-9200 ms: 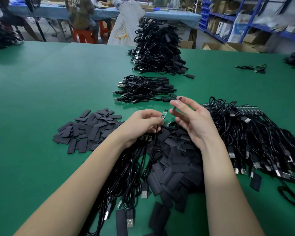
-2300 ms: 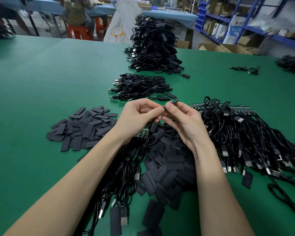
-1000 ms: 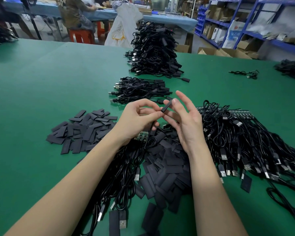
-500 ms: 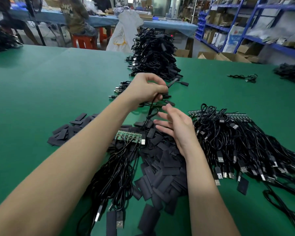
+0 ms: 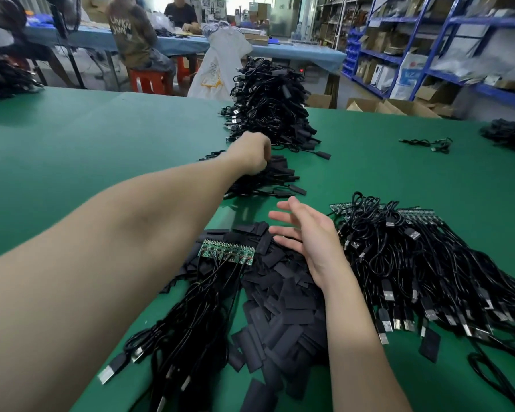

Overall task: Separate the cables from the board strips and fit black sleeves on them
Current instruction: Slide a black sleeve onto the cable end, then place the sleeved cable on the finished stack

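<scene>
Left hand (image 5: 250, 153) reaches far out over the small cable pile (image 5: 268, 179), fingers curled; what it holds is hidden. Right hand (image 5: 306, 236) hangs open above the black sleeves (image 5: 283, 295).

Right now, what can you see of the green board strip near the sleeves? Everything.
The green board strip is a narrow printed board, apparently a row of small joined boards with tiny components. It lies flat, slightly tilted, on the pile of black sleeves. Thin black cables run from its near edge toward the viewer, ending in USB plugs. Neither hand touches it; the left forearm passes just left of it.
</scene>
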`<state>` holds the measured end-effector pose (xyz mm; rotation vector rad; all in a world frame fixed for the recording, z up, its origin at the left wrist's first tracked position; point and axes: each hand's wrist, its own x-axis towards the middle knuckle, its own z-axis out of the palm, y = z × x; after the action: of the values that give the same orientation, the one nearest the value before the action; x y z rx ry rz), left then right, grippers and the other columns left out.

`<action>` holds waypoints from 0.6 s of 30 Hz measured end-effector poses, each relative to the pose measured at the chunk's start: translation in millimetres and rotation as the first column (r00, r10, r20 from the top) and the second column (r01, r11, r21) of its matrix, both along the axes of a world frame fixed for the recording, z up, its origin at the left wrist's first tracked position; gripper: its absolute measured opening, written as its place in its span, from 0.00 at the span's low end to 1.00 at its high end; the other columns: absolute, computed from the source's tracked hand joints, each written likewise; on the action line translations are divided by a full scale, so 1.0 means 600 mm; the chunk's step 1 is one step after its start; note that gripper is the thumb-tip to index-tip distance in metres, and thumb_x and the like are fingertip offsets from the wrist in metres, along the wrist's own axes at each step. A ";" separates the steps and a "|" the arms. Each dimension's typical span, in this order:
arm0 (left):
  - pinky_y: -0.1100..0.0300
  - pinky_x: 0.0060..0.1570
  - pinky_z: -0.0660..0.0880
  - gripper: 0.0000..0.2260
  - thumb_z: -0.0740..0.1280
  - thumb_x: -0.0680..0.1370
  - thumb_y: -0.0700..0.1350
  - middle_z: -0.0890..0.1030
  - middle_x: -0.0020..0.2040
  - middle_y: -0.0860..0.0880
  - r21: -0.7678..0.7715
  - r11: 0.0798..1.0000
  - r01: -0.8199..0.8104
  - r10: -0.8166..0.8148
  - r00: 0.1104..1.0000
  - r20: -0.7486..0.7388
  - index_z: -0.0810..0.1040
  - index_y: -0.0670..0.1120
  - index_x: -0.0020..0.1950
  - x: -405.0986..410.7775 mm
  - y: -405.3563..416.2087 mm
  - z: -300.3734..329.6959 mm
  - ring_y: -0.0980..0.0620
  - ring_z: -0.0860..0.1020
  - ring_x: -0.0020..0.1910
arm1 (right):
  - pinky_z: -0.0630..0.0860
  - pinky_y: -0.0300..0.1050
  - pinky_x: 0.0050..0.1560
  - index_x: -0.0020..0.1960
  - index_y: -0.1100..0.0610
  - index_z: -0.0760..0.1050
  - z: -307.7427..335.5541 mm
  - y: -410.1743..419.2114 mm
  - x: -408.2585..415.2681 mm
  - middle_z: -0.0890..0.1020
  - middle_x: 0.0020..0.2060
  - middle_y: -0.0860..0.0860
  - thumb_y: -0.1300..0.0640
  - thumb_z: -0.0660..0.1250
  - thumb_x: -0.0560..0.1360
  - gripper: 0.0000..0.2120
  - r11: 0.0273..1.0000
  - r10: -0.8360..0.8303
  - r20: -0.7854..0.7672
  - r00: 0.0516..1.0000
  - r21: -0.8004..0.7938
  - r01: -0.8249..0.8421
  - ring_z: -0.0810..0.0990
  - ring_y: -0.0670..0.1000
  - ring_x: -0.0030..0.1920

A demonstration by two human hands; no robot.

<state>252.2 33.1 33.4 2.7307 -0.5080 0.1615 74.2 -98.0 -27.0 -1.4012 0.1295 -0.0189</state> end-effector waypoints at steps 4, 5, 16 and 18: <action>0.48 0.62 0.74 0.11 0.66 0.77 0.40 0.81 0.61 0.43 -0.015 1.000 0.017 -0.016 0.998 0.063 0.80 0.46 0.59 0.001 0.002 -0.031 0.42 0.76 0.62 | 0.84 0.43 0.45 0.56 0.53 0.83 0.000 -0.003 0.004 0.88 0.48 0.50 0.46 0.64 0.83 0.13 1.000 -0.004 0.006 1.000 -0.007 0.004 0.88 0.53 0.46; 0.47 0.64 0.72 0.12 0.67 0.78 0.41 0.80 0.62 0.43 -0.032 0.999 0.026 -0.023 0.994 0.103 0.79 0.46 0.61 -0.004 0.003 -0.030 0.42 0.74 0.64 | 0.83 0.42 0.44 0.55 0.53 0.83 0.001 -0.003 0.004 0.88 0.48 0.49 0.46 0.64 0.83 0.13 1.000 -0.004 0.006 1.000 -0.007 0.004 0.88 0.52 0.46; 0.74 0.42 0.70 0.04 0.68 0.78 0.45 0.81 0.41 0.59 -0.378 0.923 0.077 -0.063 0.997 0.048 0.81 0.53 0.48 -0.189 0.096 -0.082 0.60 0.79 0.41 | 0.74 0.37 0.42 0.42 0.42 0.85 0.014 -0.004 0.005 0.85 0.36 0.36 0.43 0.76 0.71 0.04 0.692 0.155 0.018 0.988 -0.716 -0.096 0.81 0.35 0.39; 0.71 0.41 0.70 0.05 0.67 0.78 0.45 0.81 0.41 0.60 -0.345 0.935 0.078 -0.075 0.997 0.020 0.80 0.55 0.46 -0.201 0.104 -0.094 0.61 0.78 0.40 | 0.77 0.40 0.46 0.41 0.40 0.85 0.021 0.008 0.004 0.85 0.37 0.36 0.41 0.76 0.69 0.04 0.553 0.206 -0.043 0.978 -0.819 -0.153 0.81 0.36 0.43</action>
<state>131.3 95.7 -23.1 2.3646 -0.5312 0.2176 76.5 -93.5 -14.2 -2.3665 -0.1001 0.0609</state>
